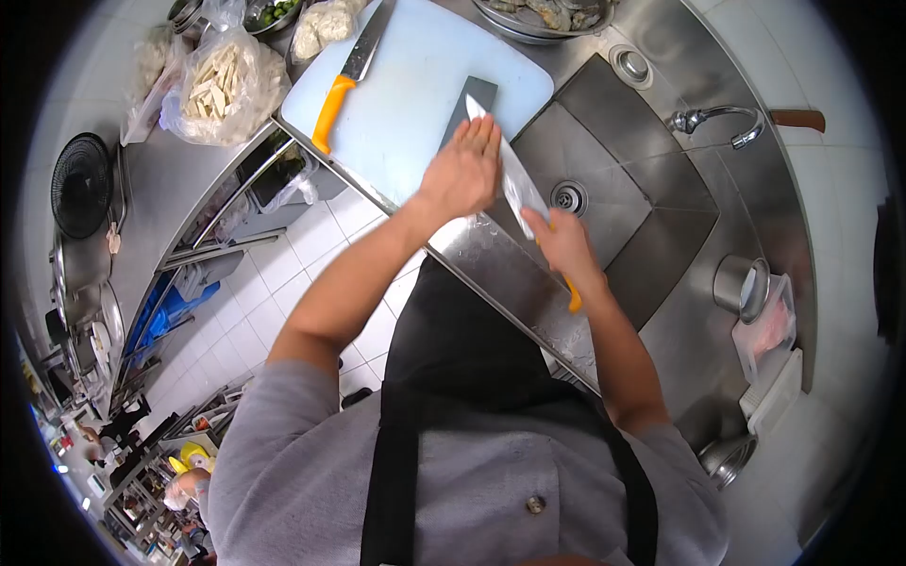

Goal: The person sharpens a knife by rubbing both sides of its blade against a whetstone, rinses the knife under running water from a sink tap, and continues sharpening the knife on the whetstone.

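Note:
My right hand (564, 243) is wrapped round the yellow handle of a knife (515, 179), whose wide blade points up and to the left. Flat against that blade, near its tip, lies my left hand (464, 168) with its fingers stretched out. Under the blade and fingers is a dark grey sharpening stone (479, 91), partly hidden, on the white cutting board (396, 123). A second knife (344, 92) with a yellow handle rests at the left of the board.
Right of the board is a steel sink (613, 160) with a faucet (717, 121). A plastic bag of pale strips (222, 83) stands at the upper left. A bowl of shrimp (547, 17) is behind the board, and a steel pot (739, 286) at the right.

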`<state>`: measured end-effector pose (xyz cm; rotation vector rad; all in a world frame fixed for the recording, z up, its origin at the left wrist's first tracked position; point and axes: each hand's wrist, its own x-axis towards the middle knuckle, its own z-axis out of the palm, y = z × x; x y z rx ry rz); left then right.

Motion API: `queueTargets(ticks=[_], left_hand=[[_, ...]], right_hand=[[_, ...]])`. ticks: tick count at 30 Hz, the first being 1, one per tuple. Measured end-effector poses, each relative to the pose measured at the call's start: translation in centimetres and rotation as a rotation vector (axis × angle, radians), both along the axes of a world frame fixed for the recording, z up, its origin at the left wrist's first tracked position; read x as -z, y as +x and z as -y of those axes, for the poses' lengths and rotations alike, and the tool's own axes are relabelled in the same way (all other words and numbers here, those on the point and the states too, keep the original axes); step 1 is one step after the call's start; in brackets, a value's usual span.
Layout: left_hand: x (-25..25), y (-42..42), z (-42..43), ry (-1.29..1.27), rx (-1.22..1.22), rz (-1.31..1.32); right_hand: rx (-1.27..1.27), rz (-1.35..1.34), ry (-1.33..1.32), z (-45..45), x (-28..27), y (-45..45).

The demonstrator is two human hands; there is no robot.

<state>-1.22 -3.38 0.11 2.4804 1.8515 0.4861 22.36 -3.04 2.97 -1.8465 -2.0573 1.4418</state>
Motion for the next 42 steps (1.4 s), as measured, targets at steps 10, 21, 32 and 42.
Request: queueTargets(ticks=[10,21,32,42], left_hand=[[1.3,-1.2,0.8,0.003,-0.020,-0.095],[0.8,-0.9,4.1,-0.040,-0.049,-0.061],[0.9,-7.7,-4.0,0.030,0.101,-0.043],[0.7,-11.3,-11.7,0.016,0.119,-0.122]], right_hand=[[-0.072,0.017,0.118,0.6,1.3,-1.1],[-0.058,-0.235,0.421,4.4,4.7,-1.1],[-0.054,-0.012,0.236,-3.0,3.3,-6.8],[0.004,0.020,0.237,-11.2,1.5,-11.7]])
